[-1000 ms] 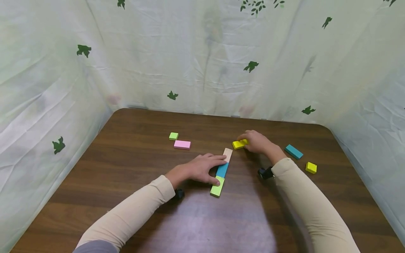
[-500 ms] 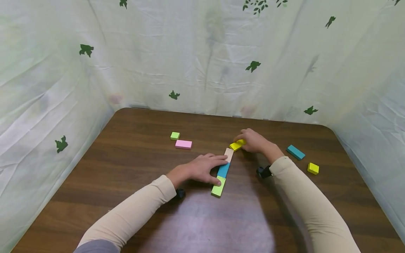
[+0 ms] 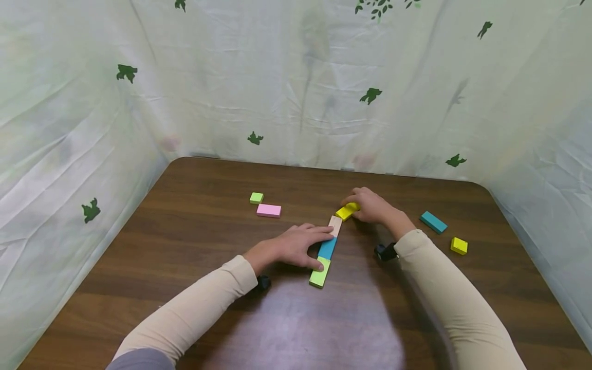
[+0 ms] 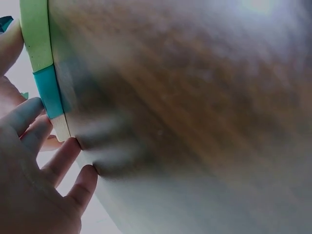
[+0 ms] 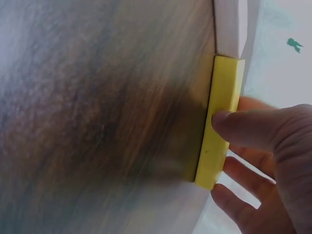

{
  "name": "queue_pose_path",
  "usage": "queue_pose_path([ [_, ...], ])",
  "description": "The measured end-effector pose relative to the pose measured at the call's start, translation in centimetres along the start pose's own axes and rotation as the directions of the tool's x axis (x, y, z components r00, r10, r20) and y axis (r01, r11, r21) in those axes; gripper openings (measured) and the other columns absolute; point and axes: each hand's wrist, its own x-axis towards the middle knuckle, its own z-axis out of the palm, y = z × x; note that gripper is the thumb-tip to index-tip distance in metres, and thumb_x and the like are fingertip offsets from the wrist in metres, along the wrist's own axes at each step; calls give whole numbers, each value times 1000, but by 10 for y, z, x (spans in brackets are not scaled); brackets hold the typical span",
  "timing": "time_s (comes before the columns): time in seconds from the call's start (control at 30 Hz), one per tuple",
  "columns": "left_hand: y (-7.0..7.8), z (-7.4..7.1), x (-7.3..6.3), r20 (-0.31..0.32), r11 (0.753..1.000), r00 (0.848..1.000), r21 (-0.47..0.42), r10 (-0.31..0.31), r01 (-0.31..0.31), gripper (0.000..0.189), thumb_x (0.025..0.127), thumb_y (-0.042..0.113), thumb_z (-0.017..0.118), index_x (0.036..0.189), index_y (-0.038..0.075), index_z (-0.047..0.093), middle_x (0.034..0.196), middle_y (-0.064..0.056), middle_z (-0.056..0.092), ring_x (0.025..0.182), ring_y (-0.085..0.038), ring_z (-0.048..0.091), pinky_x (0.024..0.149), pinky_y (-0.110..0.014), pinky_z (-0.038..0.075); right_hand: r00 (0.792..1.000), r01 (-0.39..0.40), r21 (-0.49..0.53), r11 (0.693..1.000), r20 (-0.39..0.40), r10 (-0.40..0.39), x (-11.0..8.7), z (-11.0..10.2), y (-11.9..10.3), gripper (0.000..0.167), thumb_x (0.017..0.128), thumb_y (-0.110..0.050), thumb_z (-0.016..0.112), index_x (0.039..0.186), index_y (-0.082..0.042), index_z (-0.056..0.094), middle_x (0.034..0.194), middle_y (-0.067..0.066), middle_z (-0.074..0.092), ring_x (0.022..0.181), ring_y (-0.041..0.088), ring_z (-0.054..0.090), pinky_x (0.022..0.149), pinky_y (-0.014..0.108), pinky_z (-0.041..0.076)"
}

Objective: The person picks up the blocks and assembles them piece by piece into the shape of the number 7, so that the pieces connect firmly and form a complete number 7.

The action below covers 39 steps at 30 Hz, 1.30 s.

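A row of end-to-end blocks lies slantwise on the table: a light green block [image 3: 317,278] nearest, a blue block [image 3: 327,249] in the middle and a pale wood block [image 3: 336,224] farthest. My left hand [image 3: 293,247] rests along the row's left side, thumb on the green block and fingers stretched over the blue and pale ones. At the far end, my right hand [image 3: 373,206] pinches a yellow block [image 5: 222,92] between thumb and fingers. Its end meets the pale block [image 5: 231,29] in the right wrist view, and it angles off to the right.
Left of the row lie a pink block [image 3: 269,210] and a small green block [image 3: 256,198]. On the right are another blue block [image 3: 433,222] and a small yellow block [image 3: 459,245]. A leaf-patterned curtain [image 3: 296,87] surrounds the brown table [image 3: 208,185].
My right hand has slid the yellow block left and toward me, up to the pale block's far end, turning it slightly. The left hand has stayed on the row.
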Motion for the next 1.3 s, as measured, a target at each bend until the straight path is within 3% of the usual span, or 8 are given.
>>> queue_pose_path([
  [0.13, 1, 0, -1, -3, 1000, 1000, 4, -1, 1, 76, 88, 49, 69, 154, 28, 37, 166, 11, 24, 149, -24, 29, 117, -49, 29, 1000, -6, 4, 1000, -9, 6, 0, 0, -2, 34, 88, -6, 67, 121, -12, 72, 125, 16, 63, 115, 34, 55, 104, 49, 47],
  [0.4, 3, 0, 0, -8, 999, 1000, 41, 0, 1, 75, 88, 48, 69, 153, 26, 40, 165, 9, 26, 147, -25, 32, 117, -49, 31, 998, 54, 4, 999, -44, -54, -2, 2, -3, 35, 89, -1, 61, 120, -13, 73, 126, 17, 63, 121, 37, 53, 107, 53, 43],
  [0.77, 7, 1, -3, 10, 999, 1000, 45, -8, 7, 77, 86, 50, 70, 152, 25, 40, 165, 9, 26, 150, -23, 28, 118, -50, 31, 996, 84, 42, 996, -26, -83, 0, 3, -5, 38, 88, 2, 58, 120, -13, 73, 131, 17, 62, 123, 38, 53, 109, 55, 41],
  [1.07, 7, -3, 6, 23, 998, 1000, 59, -7, 6, 85, 81, 49, 76, 152, 19, 39, 162, 3, 30, 144, -24, 34, 117, -44, 35, 995, 102, 37, 994, -16, -101, 1, 4, -5, 40, 88, 4, 57, 121, -12, 73, 131, 19, 61, 124, 39, 52, 109, 56, 41],
  [1.3, 8, -5, 6, 32, 997, 999, 72, -19, 17, 91, 80, 51, 77, 154, 20, 36, 167, 1, 19, 146, -27, 31, 116, -47, 35, 992, 123, 43, 991, -19, -122, 2, 7, -6, 42, 86, 6, 57, 120, -12, 73, 133, 20, 61, 125, 40, 52, 110, 56, 40],
])
